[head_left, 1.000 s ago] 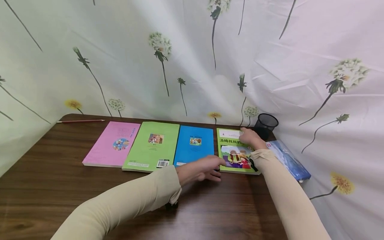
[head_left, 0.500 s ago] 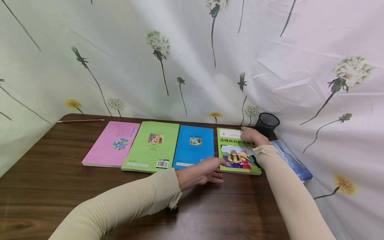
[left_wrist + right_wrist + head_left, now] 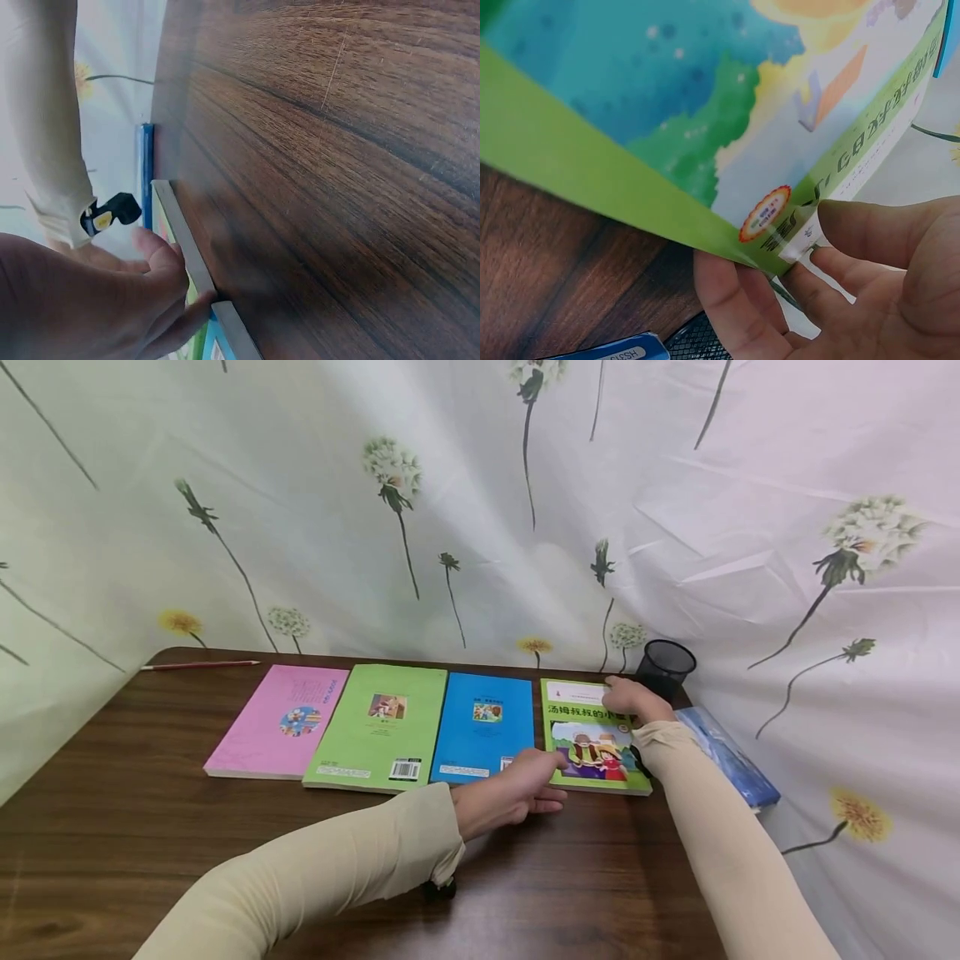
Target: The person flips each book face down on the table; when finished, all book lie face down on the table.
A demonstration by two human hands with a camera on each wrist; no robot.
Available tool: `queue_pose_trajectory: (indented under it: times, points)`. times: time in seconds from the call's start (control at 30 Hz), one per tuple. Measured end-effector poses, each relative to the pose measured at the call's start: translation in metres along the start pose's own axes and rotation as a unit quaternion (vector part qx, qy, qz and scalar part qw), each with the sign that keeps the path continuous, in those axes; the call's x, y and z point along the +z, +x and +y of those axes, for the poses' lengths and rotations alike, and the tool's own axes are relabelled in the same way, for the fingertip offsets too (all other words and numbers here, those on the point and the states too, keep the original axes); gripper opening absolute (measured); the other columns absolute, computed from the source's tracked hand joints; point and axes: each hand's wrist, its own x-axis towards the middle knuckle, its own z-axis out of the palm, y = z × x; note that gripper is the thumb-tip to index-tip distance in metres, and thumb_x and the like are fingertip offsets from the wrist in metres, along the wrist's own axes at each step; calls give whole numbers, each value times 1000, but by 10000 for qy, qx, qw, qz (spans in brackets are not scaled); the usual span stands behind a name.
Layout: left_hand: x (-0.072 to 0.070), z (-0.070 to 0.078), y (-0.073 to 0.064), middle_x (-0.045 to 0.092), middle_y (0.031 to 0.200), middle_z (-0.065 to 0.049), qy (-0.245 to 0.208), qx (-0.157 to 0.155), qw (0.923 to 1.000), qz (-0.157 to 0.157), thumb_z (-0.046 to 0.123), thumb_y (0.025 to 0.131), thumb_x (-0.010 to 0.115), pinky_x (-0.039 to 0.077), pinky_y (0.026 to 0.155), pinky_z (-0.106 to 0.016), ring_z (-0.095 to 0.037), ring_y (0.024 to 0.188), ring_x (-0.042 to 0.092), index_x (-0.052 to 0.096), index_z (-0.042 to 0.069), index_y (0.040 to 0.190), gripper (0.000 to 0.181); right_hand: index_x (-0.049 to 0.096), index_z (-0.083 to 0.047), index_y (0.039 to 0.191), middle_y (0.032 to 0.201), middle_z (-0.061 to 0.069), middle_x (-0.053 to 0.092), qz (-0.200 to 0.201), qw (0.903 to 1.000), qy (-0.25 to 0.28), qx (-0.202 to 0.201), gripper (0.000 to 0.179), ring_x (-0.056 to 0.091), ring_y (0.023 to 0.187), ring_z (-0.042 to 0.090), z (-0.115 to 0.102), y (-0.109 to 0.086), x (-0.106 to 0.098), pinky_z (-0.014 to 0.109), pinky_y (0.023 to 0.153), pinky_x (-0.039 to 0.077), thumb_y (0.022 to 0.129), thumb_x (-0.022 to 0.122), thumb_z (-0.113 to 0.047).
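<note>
My right hand (image 3: 633, 700) pinches the far right corner of a green-bordered picture book (image 3: 585, 714). In the right wrist view the thumb (image 3: 855, 229) lies over the cover, with curled fingers (image 3: 735, 300) at and below the edge. Near that book's front left corner is my left hand (image 3: 517, 789), its fingers loosely extended; in the left wrist view, one fingertip (image 3: 204, 301) sits right at the corner beside the blue book (image 3: 480, 739). To the left lie a light green book (image 3: 382, 735) and a pink book (image 3: 258, 735), all in a row.
A black mesh pen cup (image 3: 664, 668) stands at the back right corner. Beside the right forearm lies another blue book (image 3: 731, 760) by the wall. A red pencil (image 3: 198, 665) is at the back left of the wooden table (image 3: 150, 827). Dandelion-print fabric (image 3: 300, 510) hangs behind.
The left hand shifts slightly right along the front of the books. Earlier, the right hand and picture book moved a touch to the right; the grip stays at the corner.
</note>
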Motion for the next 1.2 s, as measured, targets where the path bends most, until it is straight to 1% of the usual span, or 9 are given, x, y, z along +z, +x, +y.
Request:
queue_pose_trajectory:
  times: [0.2,0.4,0.6,0.7,0.77,0.83,0.97,1.07,1.2]
  points:
    - [2,2,-1,48,145,-18,-44,14,9998,188,21,98,54,55,61,-23,-26,97,69,39,5,149,55,5,-8,162,165,25,13,-15,9997,235,63,68,42,127,39,-1,-2,-3,47,80,49,99,30,-16]
    - [1,6,1,47,144,-20,-214,-105,9995,183,24,98,54,53,56,-19,-19,85,72,32,7,150,58,3,-10,162,167,23,9,-8,9994,329,83,69,42,128,39,0,-2,-4,46,77,47,98,30,-15]
    - [-3,4,11,54,132,-23,-99,84,9998,123,21,97,55,49,51,-17,-12,71,69,44,5,140,48,1,-11,162,166,24,9,-170,9982,561,121,71,44,122,40,1,0,-4,45,76,44,98,31,-13]
    - [-4,5,19,57,127,-22,104,302,9993,195,20,96,57,46,49,-17,-9,63,62,53,3,134,42,1,-11,162,162,23,20,-372,9969,680,128,71,51,88,28,4,4,-7,40,71,43,98,32,-13]
    - [-4,5,24,61,118,-18,289,394,9984,269,19,95,57,44,49,-18,-8,61,59,59,3,128,37,0,-11,162,160,23,24,-490,9958,766,129,72,42,68,20,6,5,-8,39,70,43,98,34,-12]
    - [-3,5,27,63,102,-12,523,460,9969,368,18,95,59,42,50,-19,-9,60,56,63,4,123,32,1,-11,162,159,22,25,-556,9951,817,96,73,33,63,16,7,6,-8,39,71,44,98,36,-11]
    - [-1,5,32,64,88,-7,911,487,9936,464,19,95,62,40,50,-22,-12,62,55,67,6,116,25,6,-10,162,163,23,21,-398,9968,685,-62,75,51,90,25,8,5,-7,41,76,50,96,41,-12]
    - [1,6,34,69,102,-10,1116,504,9915,445,21,96,63,41,52,-23,-13,64,55,66,7,115,23,12,-8,161,163,24,23,-110,9993,287,-201,73,50,112,33,8,2,-8,43,80,50,95,41,-12]
    - [1,5,35,67,109,-8,1172,527,9907,452,21,97,63,43,55,-24,-13,65,56,59,8,116,24,23,-3,158,160,26,30,350,9978,-283,-483,69,50,115,39,1,-2,-7,47,87,45,93,41,-10]
